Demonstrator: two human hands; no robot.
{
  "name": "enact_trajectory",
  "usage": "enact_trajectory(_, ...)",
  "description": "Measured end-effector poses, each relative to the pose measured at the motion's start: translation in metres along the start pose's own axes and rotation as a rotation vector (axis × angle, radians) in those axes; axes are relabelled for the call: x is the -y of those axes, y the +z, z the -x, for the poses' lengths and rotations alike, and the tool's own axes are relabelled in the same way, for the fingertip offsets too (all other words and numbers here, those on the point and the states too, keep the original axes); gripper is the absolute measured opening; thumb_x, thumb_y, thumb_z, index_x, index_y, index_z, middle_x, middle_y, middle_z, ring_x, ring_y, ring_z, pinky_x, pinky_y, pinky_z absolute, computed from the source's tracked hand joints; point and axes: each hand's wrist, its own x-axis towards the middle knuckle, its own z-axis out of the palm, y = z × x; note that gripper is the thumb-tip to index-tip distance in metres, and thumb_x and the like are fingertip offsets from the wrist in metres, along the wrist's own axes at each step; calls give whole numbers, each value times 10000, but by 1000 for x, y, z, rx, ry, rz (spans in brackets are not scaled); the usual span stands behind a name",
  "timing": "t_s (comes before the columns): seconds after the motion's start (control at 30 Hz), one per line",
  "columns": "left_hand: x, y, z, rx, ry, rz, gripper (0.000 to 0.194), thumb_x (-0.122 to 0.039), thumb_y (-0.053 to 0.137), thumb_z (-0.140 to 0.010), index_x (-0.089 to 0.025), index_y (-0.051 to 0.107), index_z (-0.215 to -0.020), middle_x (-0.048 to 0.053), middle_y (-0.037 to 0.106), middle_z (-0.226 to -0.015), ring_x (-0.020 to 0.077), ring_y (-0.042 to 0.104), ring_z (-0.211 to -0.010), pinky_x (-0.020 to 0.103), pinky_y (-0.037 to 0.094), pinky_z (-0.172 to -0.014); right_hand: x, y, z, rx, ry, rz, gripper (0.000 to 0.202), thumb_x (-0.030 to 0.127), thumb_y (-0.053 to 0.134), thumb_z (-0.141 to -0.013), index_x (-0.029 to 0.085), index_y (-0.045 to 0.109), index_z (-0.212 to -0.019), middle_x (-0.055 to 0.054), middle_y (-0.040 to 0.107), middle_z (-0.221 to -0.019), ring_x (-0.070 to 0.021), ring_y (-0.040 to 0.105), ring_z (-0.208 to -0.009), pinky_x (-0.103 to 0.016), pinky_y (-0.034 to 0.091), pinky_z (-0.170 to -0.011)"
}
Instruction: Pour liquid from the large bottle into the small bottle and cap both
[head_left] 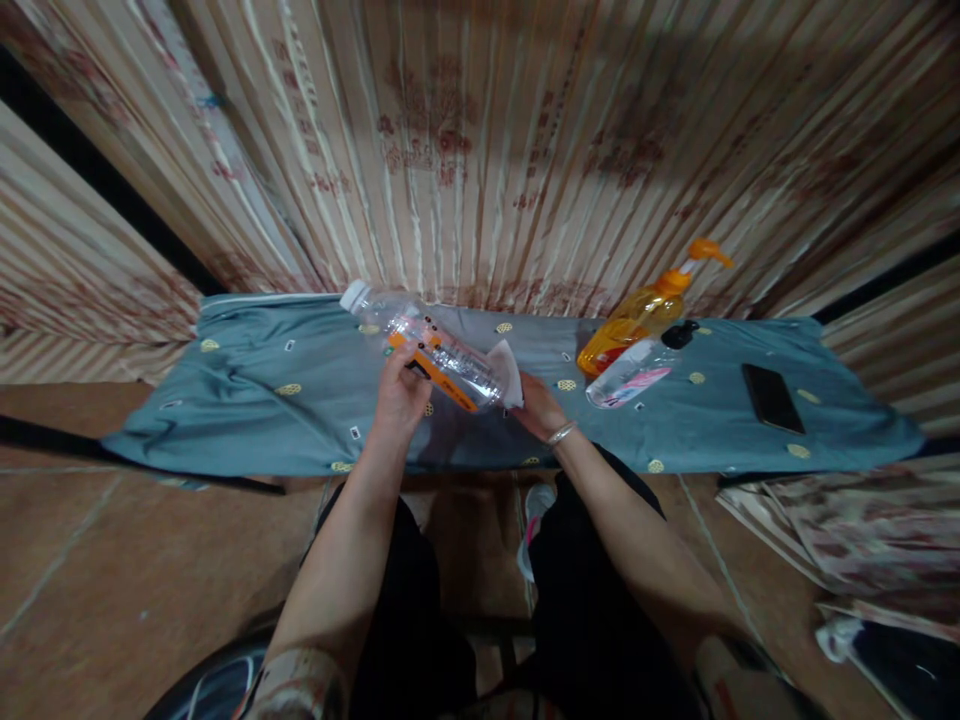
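A clear plastic bottle [450, 360] with a white cap and an orange label lies tilted above the cloth, its cap end pointing up and left. My left hand [403, 388] is closed around the label side of it. At the bottle's base, my right hand [538, 405] presses a white tissue [506, 368] against the bottom; its fingers are partly hidden behind the tissue. A bracelet circles my right wrist.
Right of my hands stand an amber pump bottle [634, 325] with an orange pump and a clear bottle [628, 378] with a black top. A dark phone [772, 397] lies farther right on the blue-green cloth [247, 400]. Patterned curtains [480, 150] hang behind.
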Motion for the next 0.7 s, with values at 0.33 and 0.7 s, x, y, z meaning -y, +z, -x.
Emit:
enact_trajectory(0.33,-5,1,0,-13,39,-47,366,-389,840,-576,-209,668,-844,-7,729,-801,153,675,-766,256,523,-732,-6,35,16,210,518,-406,303,230,369,-924,178,661,-984,-59,757,-899,-162,728,-795,-266,586,-683)
enact_trajectory(0.7,-17,-18,-15,-130,349,-254,560,-192,884,-461,-243,619,-952,-38,686,-904,136,646,-859,261,486,-848,3,3,12,189,310,-263,188,268,501,-910,189,667,-946,-71,751,-917,-180,717,-767,-260,557,-593)
